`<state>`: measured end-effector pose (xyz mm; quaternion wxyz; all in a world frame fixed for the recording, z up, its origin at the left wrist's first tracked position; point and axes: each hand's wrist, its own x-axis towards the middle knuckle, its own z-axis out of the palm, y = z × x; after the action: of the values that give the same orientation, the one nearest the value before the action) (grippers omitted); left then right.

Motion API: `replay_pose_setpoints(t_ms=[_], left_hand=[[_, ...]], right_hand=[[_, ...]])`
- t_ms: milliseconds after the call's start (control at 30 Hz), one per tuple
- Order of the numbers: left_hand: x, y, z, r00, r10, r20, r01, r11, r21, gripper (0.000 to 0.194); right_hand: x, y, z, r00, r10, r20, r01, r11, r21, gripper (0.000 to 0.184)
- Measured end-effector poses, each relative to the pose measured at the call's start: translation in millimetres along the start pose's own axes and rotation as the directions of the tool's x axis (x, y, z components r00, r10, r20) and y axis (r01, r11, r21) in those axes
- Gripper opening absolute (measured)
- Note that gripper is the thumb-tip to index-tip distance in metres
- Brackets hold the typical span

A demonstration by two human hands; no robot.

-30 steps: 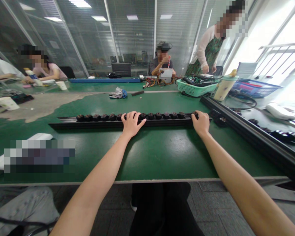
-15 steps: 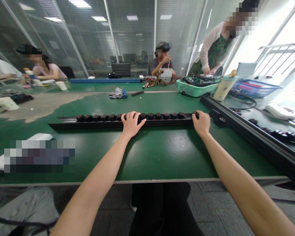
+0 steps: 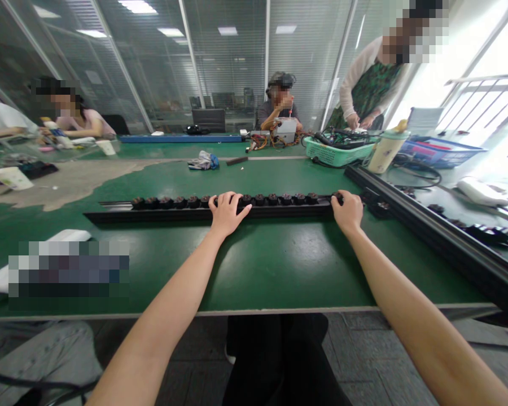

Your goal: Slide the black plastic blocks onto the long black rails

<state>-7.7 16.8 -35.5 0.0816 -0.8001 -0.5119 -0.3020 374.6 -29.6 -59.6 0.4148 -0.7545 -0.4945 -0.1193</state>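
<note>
While both arms stretch out over the green workbench (image 3: 279, 265), the left hand (image 3: 227, 213) is down, palm on top, fingers curled over a long black bar (image 3: 110, 217), and the right hand (image 3: 347, 212) is clamped around its right end, so both have hold of it! That bar lies crosswise mid-table, parallel to the near edge, carrying a row of small dark round parts (image 3: 275, 198). Far right, a green basket (image 3: 338, 153) sits just beside a bottle (image 3: 385, 152).
</note>
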Motion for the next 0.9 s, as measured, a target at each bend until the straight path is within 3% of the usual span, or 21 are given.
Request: replay_pose_setpoints(t_ms=[900], left_hand=[[0.5,0.1,0.0,1.0,-0.004,0.004,0.004,1.0,-0.001,0.046]], right_hand=[[3.5,4.9,-0.6,0.999,0.037,-0.008,-0.037,0.999,-0.015,0.041]])
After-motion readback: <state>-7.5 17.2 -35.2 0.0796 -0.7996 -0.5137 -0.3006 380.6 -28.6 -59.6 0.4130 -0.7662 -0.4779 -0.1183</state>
